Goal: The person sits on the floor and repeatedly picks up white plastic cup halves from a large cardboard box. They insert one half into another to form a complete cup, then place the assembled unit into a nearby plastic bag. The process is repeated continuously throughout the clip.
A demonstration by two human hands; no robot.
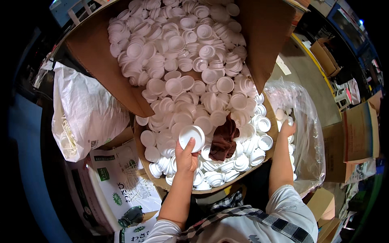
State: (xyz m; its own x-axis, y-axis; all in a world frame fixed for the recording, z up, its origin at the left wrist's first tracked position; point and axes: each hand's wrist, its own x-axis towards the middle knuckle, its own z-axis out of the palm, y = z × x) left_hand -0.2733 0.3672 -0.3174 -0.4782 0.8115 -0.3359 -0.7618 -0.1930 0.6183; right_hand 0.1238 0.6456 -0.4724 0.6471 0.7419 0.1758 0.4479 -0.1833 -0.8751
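Left hand [186, 159] has one white lid [195, 133] pinched, thumb across its face, held up over the near part of the big cardboard box [265, 38]. Right hand [288, 128] is off to the side at the clear plastic bag [306, 141], by the white lids in it; fingers partly hidden, can't tell if it's grasping one or letting go. Progress: looks like lids being handled piece by piece between box and bag, but direction can't be told from this view. Box holds a large loose heap of lids [176, 43], spread from the far end to the near edge, so probably much is left if the box is the supply. Bag shows a smaller batch, likely the finished share on that reading; can't count it through the plastic. Lid in the left hand isn't put down yet. Brown cloth [223, 141] lies crumpled on the heap, just right of that lid, neither hand on it.
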